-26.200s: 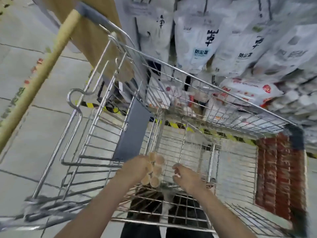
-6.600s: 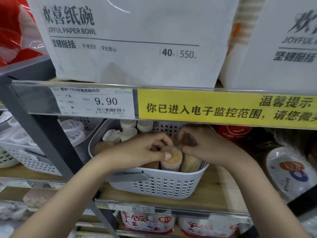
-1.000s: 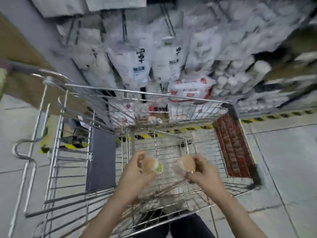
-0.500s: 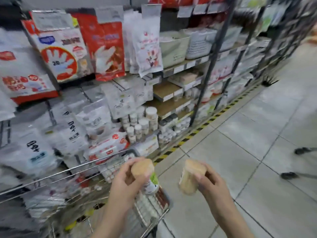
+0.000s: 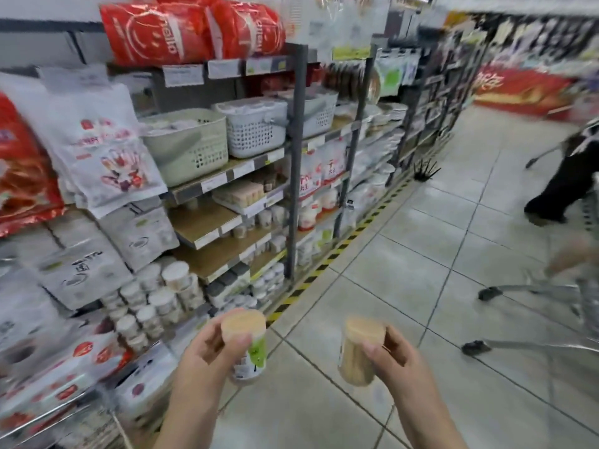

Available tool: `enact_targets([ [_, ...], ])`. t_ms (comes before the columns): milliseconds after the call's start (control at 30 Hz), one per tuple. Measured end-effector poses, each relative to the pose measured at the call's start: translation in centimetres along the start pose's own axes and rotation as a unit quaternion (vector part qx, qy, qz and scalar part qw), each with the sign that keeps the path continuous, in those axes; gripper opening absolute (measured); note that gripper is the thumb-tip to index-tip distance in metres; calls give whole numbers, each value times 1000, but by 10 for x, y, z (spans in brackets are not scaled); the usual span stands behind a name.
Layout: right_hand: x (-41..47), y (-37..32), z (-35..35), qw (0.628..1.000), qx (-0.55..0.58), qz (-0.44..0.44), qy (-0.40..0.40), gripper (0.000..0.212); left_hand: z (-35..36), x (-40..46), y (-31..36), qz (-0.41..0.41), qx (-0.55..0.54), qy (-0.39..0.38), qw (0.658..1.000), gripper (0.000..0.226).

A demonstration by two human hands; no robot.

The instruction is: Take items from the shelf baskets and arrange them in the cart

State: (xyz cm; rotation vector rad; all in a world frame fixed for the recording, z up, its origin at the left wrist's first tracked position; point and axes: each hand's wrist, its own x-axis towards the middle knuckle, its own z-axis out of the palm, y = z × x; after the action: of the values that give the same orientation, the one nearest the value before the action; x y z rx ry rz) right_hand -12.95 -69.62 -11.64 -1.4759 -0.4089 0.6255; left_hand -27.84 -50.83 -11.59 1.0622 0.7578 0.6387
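Above the floor, hands [image 5: 207,348] [image 5: 393,354] grip 2 toothpick jars [image 5: 243,338] [image 5: 359,348].

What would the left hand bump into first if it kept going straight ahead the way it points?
Probably the stacked white tubs low on the shelf. The left hand, holding a jar, points up and ahead toward them, though depth is hard to judge.

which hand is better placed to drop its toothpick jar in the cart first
Left, probably. The left hand holds its toothpick jar nearer the cart at lower left; the right hand is out over the floor.
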Motion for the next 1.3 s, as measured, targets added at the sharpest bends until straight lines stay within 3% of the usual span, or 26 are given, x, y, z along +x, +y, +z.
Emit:
enact_targets([
  [67, 23, -7, -11, 1000, -4, -8, -2, 49, 17, 18, 2, 10, 8, 2, 1000, 72],
  [167, 63, -14, -22, 1000, 0, -12, -15, 48, 42, 48, 8, 26, 35, 2, 999, 55],
  [400, 195, -43, -51, 999, 11, -21, -37, 52, 110, 160, 15, 46, 36, 19, 998, 46],
  [667, 348, -82, -112, 999, 21, -23, 20, 64, 229, 308, 40, 55, 54, -31, 997, 47],
  [833, 430, -86, -161, 997, 29, -25, 68, 50, 304, 381, 47, 41, 50, -63, 996, 52],
  [1033, 557, -95, -211, 997, 54, -17, 54, 31, 375, 467, 46, 70, 54, -14, 996, 41],
  [1300, 711, -141, -242, 995, 10, -20, -97, 38, 437, 554, 58, 127, 50, 113, 984, 38],
])
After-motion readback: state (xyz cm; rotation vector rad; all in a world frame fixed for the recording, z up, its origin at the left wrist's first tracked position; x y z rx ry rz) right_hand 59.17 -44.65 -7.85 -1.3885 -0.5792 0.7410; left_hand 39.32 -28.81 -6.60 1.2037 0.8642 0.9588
